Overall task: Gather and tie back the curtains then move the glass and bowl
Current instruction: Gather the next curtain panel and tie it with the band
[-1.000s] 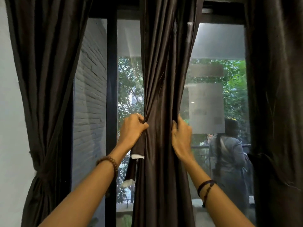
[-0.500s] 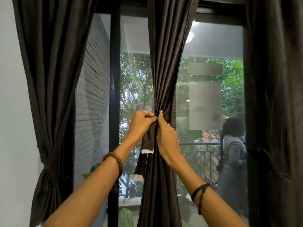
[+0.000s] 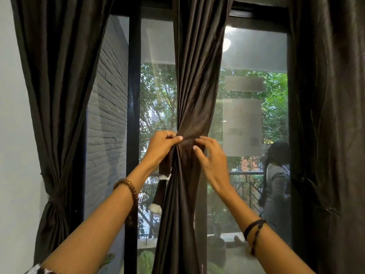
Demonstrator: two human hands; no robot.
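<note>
A dark brown middle curtain (image 3: 197,76) hangs before the window, gathered into a narrow bunch at hand height. My left hand (image 3: 163,144) grips the bunch from the left, thumb across a dark tie-back strip (image 3: 165,169) whose white-tipped ends dangle below. My right hand (image 3: 212,157) is at the right side of the bunch, fingers curled loosely with the fingertips touching the wrapped band. A left curtain (image 3: 59,95) is tied back low against the wall. A right curtain (image 3: 331,115) hangs at the frame's right. No glass or bowl is in view.
A black window frame post (image 3: 133,115) stands left of the middle curtain. Through the glass are a grey brick wall (image 3: 107,125), trees, a balcony railing and a person (image 3: 276,184) standing outside at the right. A white wall (image 3: 13,155) borders the left.
The curtain has been squeezed from a wide fold into a tight bunch. My right hand moved from gripping its right edge to the front, then slightly off to the right side.
</note>
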